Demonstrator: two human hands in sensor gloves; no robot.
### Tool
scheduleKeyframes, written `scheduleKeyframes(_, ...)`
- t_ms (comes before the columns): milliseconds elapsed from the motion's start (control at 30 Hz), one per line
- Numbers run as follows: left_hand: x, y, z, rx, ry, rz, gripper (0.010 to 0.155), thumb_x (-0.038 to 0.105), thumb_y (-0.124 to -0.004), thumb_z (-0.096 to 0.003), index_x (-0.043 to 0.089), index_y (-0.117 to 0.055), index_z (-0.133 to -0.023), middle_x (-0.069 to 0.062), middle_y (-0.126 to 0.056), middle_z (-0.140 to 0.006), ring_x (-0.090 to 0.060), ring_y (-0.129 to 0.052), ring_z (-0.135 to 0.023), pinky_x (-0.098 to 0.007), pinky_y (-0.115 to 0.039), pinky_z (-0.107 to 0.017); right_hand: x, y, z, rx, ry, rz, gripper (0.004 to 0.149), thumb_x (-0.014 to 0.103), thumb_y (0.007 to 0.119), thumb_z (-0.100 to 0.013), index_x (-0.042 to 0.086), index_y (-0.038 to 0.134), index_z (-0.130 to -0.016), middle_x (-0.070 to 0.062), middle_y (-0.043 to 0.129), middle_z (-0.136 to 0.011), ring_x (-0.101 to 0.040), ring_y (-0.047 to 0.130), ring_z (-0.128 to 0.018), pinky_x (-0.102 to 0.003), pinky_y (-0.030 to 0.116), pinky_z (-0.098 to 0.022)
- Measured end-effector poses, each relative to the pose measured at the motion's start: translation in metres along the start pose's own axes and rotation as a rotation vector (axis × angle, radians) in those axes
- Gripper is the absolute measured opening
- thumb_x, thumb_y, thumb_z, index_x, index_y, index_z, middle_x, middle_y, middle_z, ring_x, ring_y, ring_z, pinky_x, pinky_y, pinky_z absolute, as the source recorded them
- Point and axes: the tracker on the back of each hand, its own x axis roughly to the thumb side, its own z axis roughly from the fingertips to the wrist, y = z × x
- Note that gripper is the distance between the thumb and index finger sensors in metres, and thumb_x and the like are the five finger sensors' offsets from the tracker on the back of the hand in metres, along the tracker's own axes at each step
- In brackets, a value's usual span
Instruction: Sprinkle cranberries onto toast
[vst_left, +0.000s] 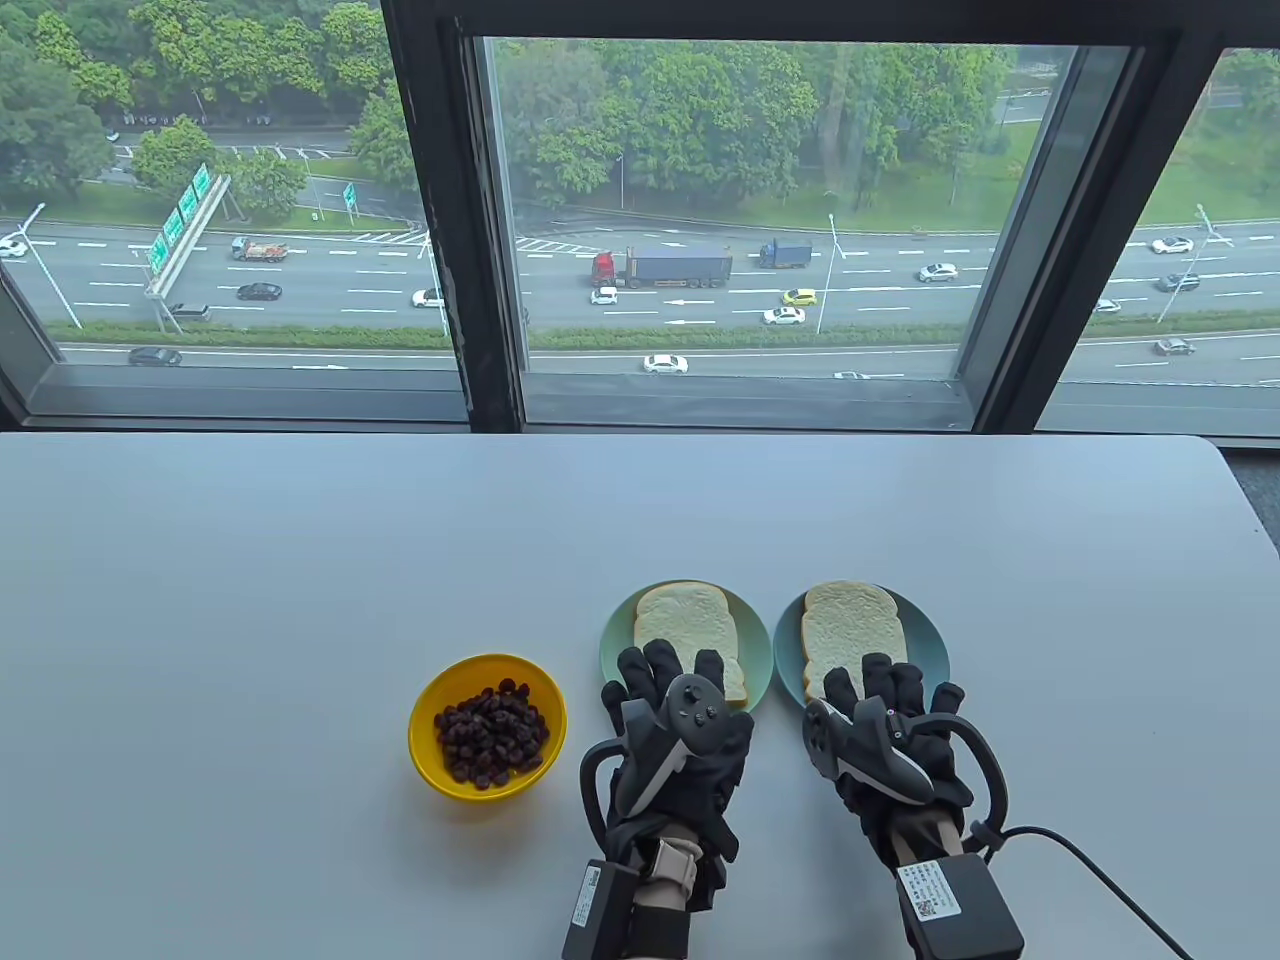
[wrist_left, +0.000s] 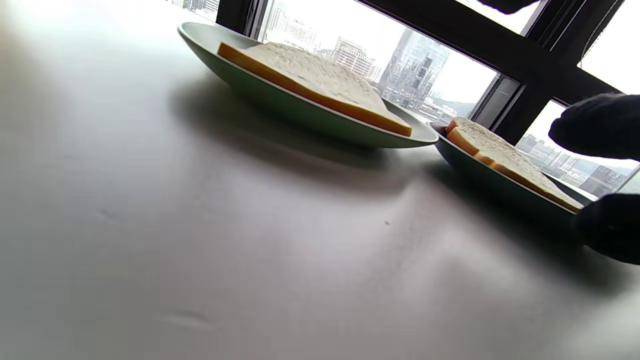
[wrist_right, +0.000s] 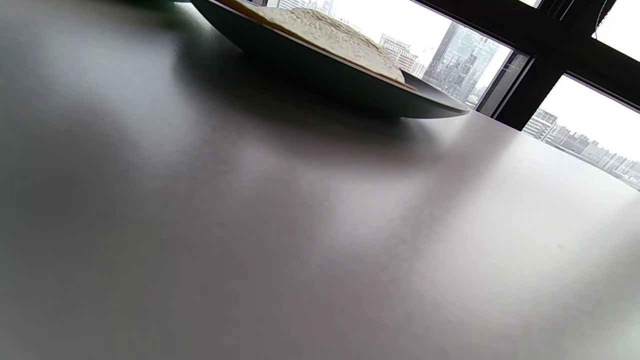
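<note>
A yellow bowl (vst_left: 430, 700) of dark cranberries (vst_left: 490, 735) stands on the white table, left of my hands. Two pale green plates each hold one slice of plain toast: the left plate (vst_left: 612, 640) with its toast (vst_left: 685, 620), and the right plate (vst_left: 925, 625) with its toast (vst_left: 850, 625). My left hand (vst_left: 668, 700) lies palm down and empty, with its fingertips over the left plate's near edge. My right hand (vst_left: 880, 705) lies the same way at the right plate's near edge. The left wrist view shows both plates (wrist_left: 300, 112) (wrist_left: 490, 175) with toast (wrist_left: 315, 75) (wrist_left: 505, 155).
Dark gloved fingers (wrist_left: 595, 125) show at the right edge of the left wrist view, by the second plate. The right wrist view shows one plate (wrist_right: 350, 85) with toast (wrist_right: 325, 30) and bare table. A window runs along the table's far edge. A cable (vst_left: 1100, 880) trails from my right wrist.
</note>
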Motion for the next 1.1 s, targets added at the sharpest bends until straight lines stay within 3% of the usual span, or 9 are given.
scheduleKeyframes(167, -0.011, 0.018, -0.001, 0.025, 0.05, -0.012, 0.072, 0.063, -0.056, -0.0485, 0.049, -0.018, -0.108, 0.002, 0.01, -0.116, -0.025, 0.022, -0.102, -0.054, 0.004, -0.075, 0.005, -0.001, 0.0, -0.002, -0.007, 0.018, 0.079, 0.065, 0.044, -0.04, 0.031, 0.005, -0.099, -0.017, 0.011, -0.104, -0.042, 0.027, -0.1, -0.068, 0.039, -0.066)
scheduleKeyframes(333, -0.04, 0.04, -0.004, 0.013, 0.143, 0.102, 0.071, 0.061, -0.057, -0.0485, 0.052, -0.018, -0.107, 0.006, 0.012, -0.116, -0.02, 0.026, -0.102, -0.053, 0.008, -0.077, 0.007, -0.001, 0.0, -0.007, -0.01, 0.041, 0.078, 0.065, 0.045, -0.04, 0.032, 0.005, -0.099, -0.016, 0.012, -0.104, -0.041, 0.027, -0.1, -0.068, 0.039, -0.067)
scheduleKeyframes(633, -0.134, 0.087, 0.009, 0.011, 0.374, 0.291, 0.072, 0.061, -0.058, -0.0486, 0.06, -0.012, -0.104, 0.017, 0.02, -0.114, -0.009, 0.034, -0.102, -0.046, 0.016, -0.081, 0.009, -0.001, 0.001, -0.007, -0.012, 0.069, 0.078, 0.065, 0.046, -0.04, 0.032, 0.007, -0.099, -0.016, 0.013, -0.104, -0.041, 0.029, -0.1, -0.068, 0.04, -0.067)
scheduleKeyframes(800, -0.196, 0.089, 0.018, -0.023, 0.534, 0.62, 0.072, 0.058, -0.059, -0.0507, 0.061, -0.01, -0.103, 0.018, 0.021, -0.114, -0.009, 0.034, -0.103, -0.044, 0.016, -0.082, 0.011, 0.0, 0.002, -0.003, -0.018, 0.084, 0.078, 0.064, 0.046, -0.04, 0.032, 0.007, -0.099, -0.015, 0.013, -0.104, -0.04, 0.029, -0.1, -0.067, 0.04, -0.067)
scheduleKeyframes(967, -0.227, 0.08, 0.025, -0.049, 0.651, 0.805, 0.072, 0.053, -0.061, -0.054, 0.06, -0.009, -0.104, 0.013, 0.012, -0.119, -0.015, 0.018, -0.111, -0.045, 0.002, -0.088, 0.01, 0.0, 0.002, -0.006, -0.019, 0.082, 0.077, 0.064, 0.046, -0.04, 0.032, 0.008, -0.099, -0.015, 0.013, -0.104, -0.04, 0.029, -0.1, -0.067, 0.041, -0.067)
scheduleKeyframes(1100, -0.226, 0.078, 0.024, -0.046, 0.68, 0.72, 0.072, 0.048, -0.062, -0.0554, 0.058, -0.011, -0.105, 0.011, 0.002, -0.121, -0.017, -0.002, -0.116, -0.043, -0.02, -0.092, 0.01, 0.001, 0.002, -0.003, -0.021, 0.081, 0.077, 0.064, 0.047, -0.04, 0.032, 0.008, -0.099, -0.015, 0.014, -0.104, -0.04, 0.029, -0.1, -0.067, 0.041, -0.067)
